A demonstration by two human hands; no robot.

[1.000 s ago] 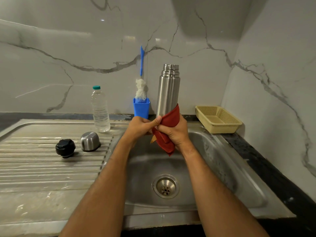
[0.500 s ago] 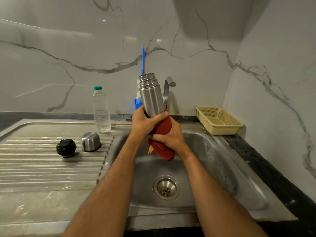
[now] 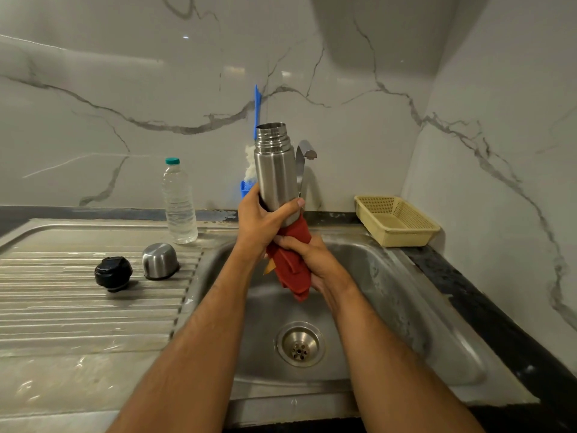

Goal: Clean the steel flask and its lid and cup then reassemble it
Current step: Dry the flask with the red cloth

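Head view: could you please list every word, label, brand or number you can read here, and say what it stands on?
None can be read.
Steel flask: bare metal, no marking visible.
Water bottle: clear, no label showing.
Black lid and steel cup: no lettering legible.

two bare forearms with fine dark hair, no sleeves; left grip [image 3: 260,223] and right grip [image 3: 312,260] ungloved.
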